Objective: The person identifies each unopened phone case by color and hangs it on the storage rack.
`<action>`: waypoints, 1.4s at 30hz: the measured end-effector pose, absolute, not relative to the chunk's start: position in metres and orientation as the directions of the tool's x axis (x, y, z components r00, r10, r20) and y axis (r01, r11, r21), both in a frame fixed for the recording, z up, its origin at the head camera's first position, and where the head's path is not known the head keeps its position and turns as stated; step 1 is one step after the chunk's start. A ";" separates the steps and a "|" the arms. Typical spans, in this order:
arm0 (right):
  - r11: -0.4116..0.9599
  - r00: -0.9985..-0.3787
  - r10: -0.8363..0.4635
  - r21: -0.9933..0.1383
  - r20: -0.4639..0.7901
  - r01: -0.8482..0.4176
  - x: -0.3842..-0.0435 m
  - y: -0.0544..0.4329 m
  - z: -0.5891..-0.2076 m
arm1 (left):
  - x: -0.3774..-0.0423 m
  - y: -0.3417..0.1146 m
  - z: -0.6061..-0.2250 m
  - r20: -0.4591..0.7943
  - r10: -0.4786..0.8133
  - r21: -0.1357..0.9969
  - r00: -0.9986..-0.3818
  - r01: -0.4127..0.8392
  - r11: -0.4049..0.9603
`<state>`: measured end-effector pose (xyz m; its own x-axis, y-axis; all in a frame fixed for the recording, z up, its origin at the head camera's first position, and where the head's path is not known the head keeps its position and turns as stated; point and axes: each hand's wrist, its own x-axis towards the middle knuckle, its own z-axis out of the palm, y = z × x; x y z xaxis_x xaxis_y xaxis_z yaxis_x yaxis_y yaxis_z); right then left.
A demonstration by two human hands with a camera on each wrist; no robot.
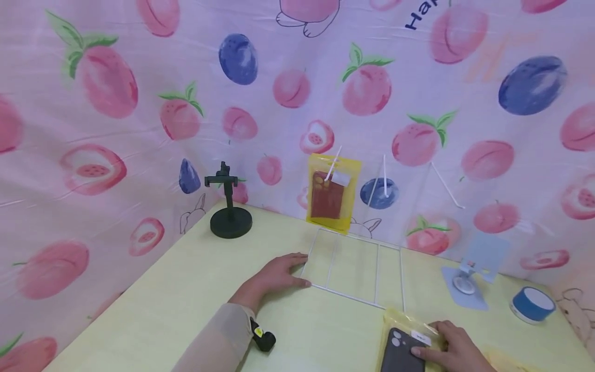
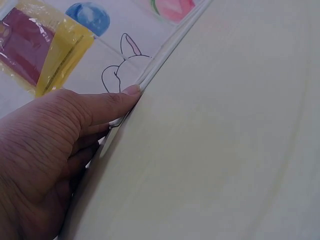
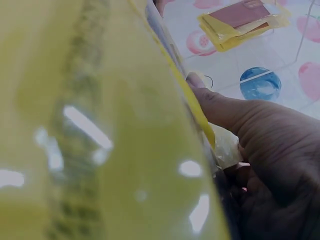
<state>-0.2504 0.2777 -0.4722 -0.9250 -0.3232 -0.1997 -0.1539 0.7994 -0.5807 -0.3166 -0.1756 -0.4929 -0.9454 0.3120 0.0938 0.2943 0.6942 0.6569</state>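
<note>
White wire forms the rack (image 1: 377, 274), likely light, stiff and apt to slide; a base corner seems the place to steady it. The left hand (image 1: 276, 275) lies at its left end, fingers loosely extended, thumb and fingertips touching the wire. By the rack's front right corner, a yellow bag (image 1: 406, 321) is pinched along its right edge by the right hand (image 1: 457, 351), thumb on the face. The film looks slippery and limp, so a hold over the firm black phone case (image 1: 401, 359) inside should be surer; that case is probably light and not fragile.

Fruit-printed cloth (image 1: 297, 57) covers the walls, faintly creased. Below spreads a smooth-looking, pale yellow table (image 1: 153, 320). A black phone stand (image 1: 231, 222) occupies its back left; a second bag (image 1: 346, 209) hangs from the rack. Smaller still, a blue tape roll (image 1: 532, 306) sits far right.
</note>
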 end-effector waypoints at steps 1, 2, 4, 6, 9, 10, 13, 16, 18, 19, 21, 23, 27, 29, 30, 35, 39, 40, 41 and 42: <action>0.789 -0.921 -0.331 -0.596 -0.205 -0.152 -0.250 0.279 -0.472 | -0.317 -0.174 -0.493 0.096 0.314 0.657 -0.944 0.298 0.693; 0.775 -0.915 -0.345 -0.614 -0.209 -0.152 -0.249 0.281 -0.473 | -0.318 -0.173 -0.494 0.095 0.314 0.655 -0.945 0.296 0.695; 0.737 -0.899 -0.389 -0.654 -0.202 -0.171 -0.248 0.283 -0.474 | -0.319 -0.171 -0.493 0.091 0.313 0.652 -0.945 0.295 0.699; 0.695 -0.884 -0.433 -0.690 -0.177 -0.202 -0.247 0.285 -0.475 | -0.319 -0.170 -0.492 0.091 0.312 0.649 -0.946 0.294 0.702; 0.678 -0.887 -0.433 -0.706 -0.158 -0.205 -0.244 0.287 -0.475 | -0.320 -0.167 -0.491 0.089 0.312 0.660 -0.946 0.291 0.693; 0.685 -0.900 -0.404 -0.706 -0.163 -0.180 -0.242 0.287 -0.474 | -0.321 -0.166 -0.492 0.090 0.315 0.660 -0.945 0.293 0.691; 0.671 -0.940 -0.272 -0.741 -0.206 -0.032 -0.233 0.285 -0.475 | -0.321 -0.163 -0.494 0.075 0.317 0.661 -0.945 0.285 0.694; 0.559 -0.962 -0.158 -0.823 -0.223 0.099 -0.226 0.280 -0.477 | -0.319 -0.161 -0.495 0.058 0.315 0.655 -0.947 0.275 0.704; 0.449 -0.967 -0.132 -0.883 -0.216 0.136 -0.225 0.279 -0.476 | -0.318 -0.161 -0.493 0.055 0.310 0.655 -0.949 0.269 0.706; 0.396 -0.970 -0.120 -0.906 -0.212 0.149 -0.225 0.279 -0.474 | -0.319 -0.160 -0.493 0.059 0.312 0.654 -0.948 0.273 0.705; 0.304 -0.974 -0.084 -0.936 -0.211 0.177 -0.224 0.279 -0.470 | -0.319 -0.160 -0.492 0.068 0.320 0.655 -0.945 0.284 0.700; 0.219 -0.976 -0.064 -0.957 -0.208 0.189 -0.226 0.278 -0.462 | -0.318 -0.161 -0.490 0.077 0.324 0.662 -0.943 0.292 0.691; 0.093 -0.977 -0.021 -0.974 -0.211 0.208 -0.230 0.266 -0.444 | -0.314 -0.168 -0.487 0.076 0.287 0.666 -0.955 0.262 0.698; 0.045 -0.979 -0.028 -0.978 -0.204 0.202 -0.230 0.257 -0.436 | -0.311 -0.173 -0.488 0.074 0.261 0.665 -0.963 0.242 0.706; 0.032 -0.980 -0.036 -0.980 -0.195 0.194 -0.230 0.252 -0.433 | -0.310 -0.175 -0.488 0.070 0.251 0.664 -0.965 0.233 0.710; 0.032 -0.992 -0.061 -0.994 -0.106 0.105 -0.227 0.238 -0.418 | -0.308 -0.178 -0.489 0.064 0.247 0.682 -0.967 0.223 0.697; 0.050 -0.997 -0.044 -0.997 -0.066 0.064 -0.223 0.236 -0.411 | -0.312 -0.172 -0.490 0.065 0.266 0.685 -0.962 0.237 0.689; 0.049 -0.997 -0.038 -0.997 -0.069 0.067 -0.221 0.237 -0.411 | -0.313 -0.171 -0.490 0.062 0.271 0.682 -0.961 0.239 0.692; 0.046 -0.997 -0.031 -0.996 -0.076 0.074 -0.220 0.237 -0.410 | -0.314 -0.169 -0.490 0.062 0.274 0.681 -0.960 0.242 0.691; 0.043 -0.997 -0.024 -0.996 -0.080 0.079 -0.219 0.238 -0.410 | -0.315 -0.167 -0.490 0.062 0.277 0.679 -0.959 0.244 0.692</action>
<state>-0.2190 0.2376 -0.4098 -0.9965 -0.0241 -0.0797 0.0786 0.0433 -0.9960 -0.3152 -0.1668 -0.4901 -0.9589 0.2767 0.0621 0.2438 0.6924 0.6791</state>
